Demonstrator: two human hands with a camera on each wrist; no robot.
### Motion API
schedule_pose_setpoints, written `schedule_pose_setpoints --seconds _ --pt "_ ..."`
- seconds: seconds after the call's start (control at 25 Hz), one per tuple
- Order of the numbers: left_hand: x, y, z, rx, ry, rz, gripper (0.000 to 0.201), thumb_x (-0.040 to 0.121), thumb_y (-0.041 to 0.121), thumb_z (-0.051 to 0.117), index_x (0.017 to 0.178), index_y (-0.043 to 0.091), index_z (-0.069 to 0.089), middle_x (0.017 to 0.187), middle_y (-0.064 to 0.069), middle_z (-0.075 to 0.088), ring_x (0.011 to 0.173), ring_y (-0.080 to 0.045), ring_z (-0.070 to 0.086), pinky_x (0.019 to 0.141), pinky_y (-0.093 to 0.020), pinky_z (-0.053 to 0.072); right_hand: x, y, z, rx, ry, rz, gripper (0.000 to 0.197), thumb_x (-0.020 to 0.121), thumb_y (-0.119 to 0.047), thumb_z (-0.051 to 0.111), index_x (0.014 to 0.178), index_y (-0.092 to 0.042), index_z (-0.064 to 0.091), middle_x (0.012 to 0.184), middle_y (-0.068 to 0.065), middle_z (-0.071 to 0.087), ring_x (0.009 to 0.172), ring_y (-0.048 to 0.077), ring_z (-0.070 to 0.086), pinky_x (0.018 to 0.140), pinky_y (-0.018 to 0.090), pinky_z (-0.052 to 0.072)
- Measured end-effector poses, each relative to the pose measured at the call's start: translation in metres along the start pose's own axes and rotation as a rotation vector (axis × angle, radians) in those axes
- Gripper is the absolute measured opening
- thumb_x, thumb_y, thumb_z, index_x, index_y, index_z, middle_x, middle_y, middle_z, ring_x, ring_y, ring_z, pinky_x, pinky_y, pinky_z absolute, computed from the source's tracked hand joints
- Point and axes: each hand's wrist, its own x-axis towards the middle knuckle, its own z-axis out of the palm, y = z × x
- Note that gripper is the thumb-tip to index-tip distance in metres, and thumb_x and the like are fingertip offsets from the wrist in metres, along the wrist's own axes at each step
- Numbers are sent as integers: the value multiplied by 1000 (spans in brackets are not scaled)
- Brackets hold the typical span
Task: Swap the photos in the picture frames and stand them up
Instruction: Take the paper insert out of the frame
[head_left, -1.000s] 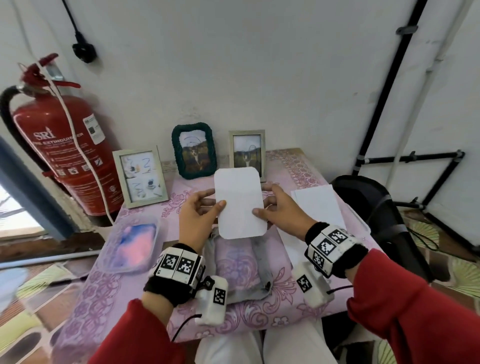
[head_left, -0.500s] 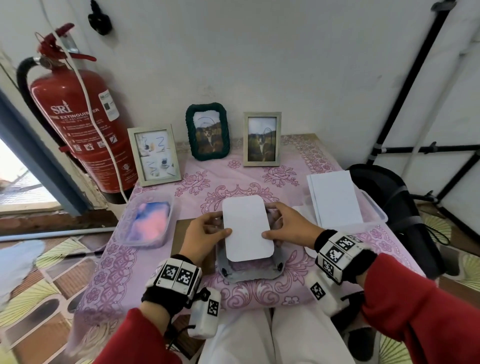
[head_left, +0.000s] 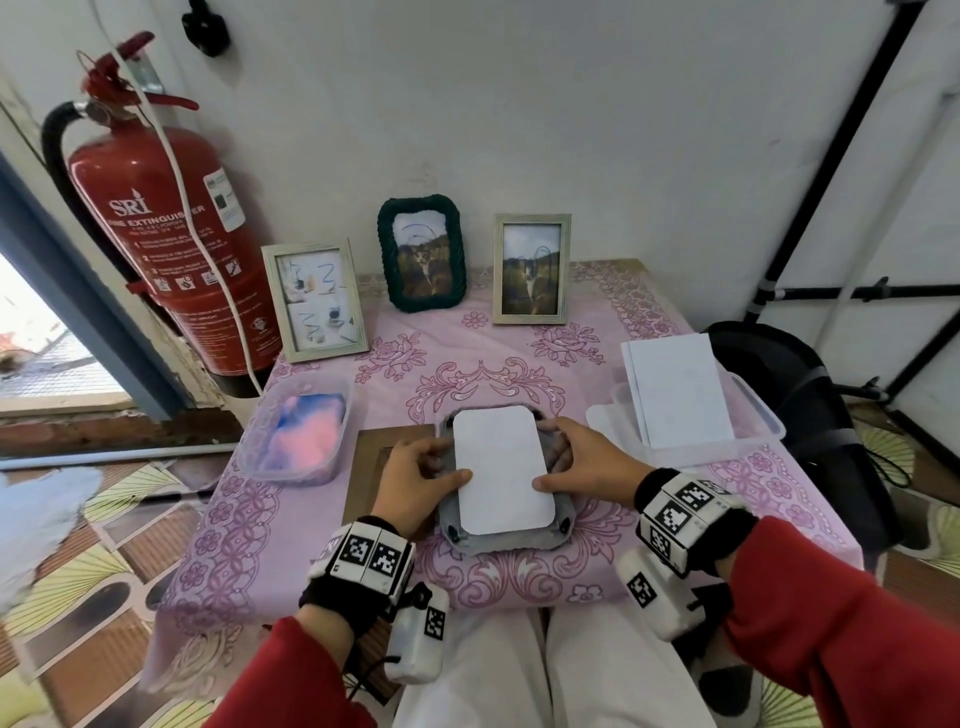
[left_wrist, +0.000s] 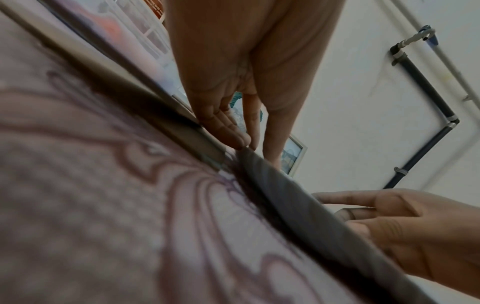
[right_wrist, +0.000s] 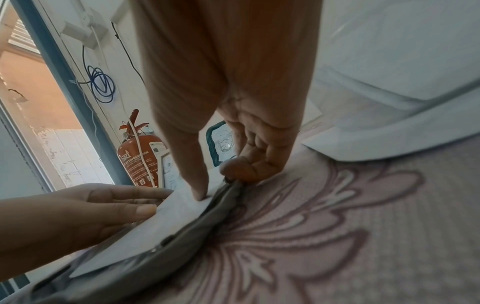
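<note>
My left hand (head_left: 415, 480) is laying its thumb on the left edge of the white photo (head_left: 501, 467), and its fingers (left_wrist: 228, 131) are reaching down, nearly straight, to the rim of the grey frame (head_left: 498, 543) under it. My right hand (head_left: 582, 462) is doing the same on the other side: the thumb is pressing on the right edge of the photo, and the other fingers (right_wrist: 249, 168) are curling around the rim of the grey frame. So both hands are pinching the photo against the frame, one on each side. The wrists are staying low, near the pink tablecloth (head_left: 519, 364), with both forearms coming from the near edge of the table.

The photo is lying blank side up on the grey frame, which is lying flat and face down. Its long axis is running away from me, toward the wall, and its far end is tilting a little to the left.

Beyond the grey frame, three frames are standing upright by the wall: a pale frame (head_left: 314, 301) on the left, a dark green frame (head_left: 421, 254) in the middle, a light wooden frame (head_left: 531, 269) on the right. Left of the grey frame a brown backing board (head_left: 366, 462) is lying flat, and further left a clear box (head_left: 296, 431). Right of it is a clear tray (head_left: 753, 410) with white sheets (head_left: 675, 389).
</note>
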Motion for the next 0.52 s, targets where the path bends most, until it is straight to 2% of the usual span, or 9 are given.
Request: schedule_pose_setpoints --seconds 0.16,0.32,0.4,0.52 --pt "-6 1 1 48 4 -1 52 73 15 78 121 10 60 107 -6 42 86 -8 50 79 -9 40 -1 3 2 -44 6 -21 75 75 -15 75 138 -14 36 84 -6 53 71 3 52 66 12 43" --pt "-10 4 4 87 1 -21 49 77 17 75 122 11 59 110 -4 34 102 -18 49 91 -16 39 0 3 1 -107 -9 -80 71 75 -16 74 137 -16 40 89 3 59 72 6 51 66 15 41" --pt "-10 5 4 92 -20 -35 47 78 16 74 122 10 59 112 -4 35 112 -23 48 96 -22 41 0 2 1 -134 -10 -107 69 75 -16 73 136 -17 42 93 8 62 72 6 50 63 12 39" --pt "-10 6 3 107 -31 -46 47 80 17 73 124 11 58 111 -5 38 114 -24 47 102 -29 42 0 3 2 -146 -3 -135 70 76 -17 73 137 -18 39 84 1 58 66 2 48 57 5 37"
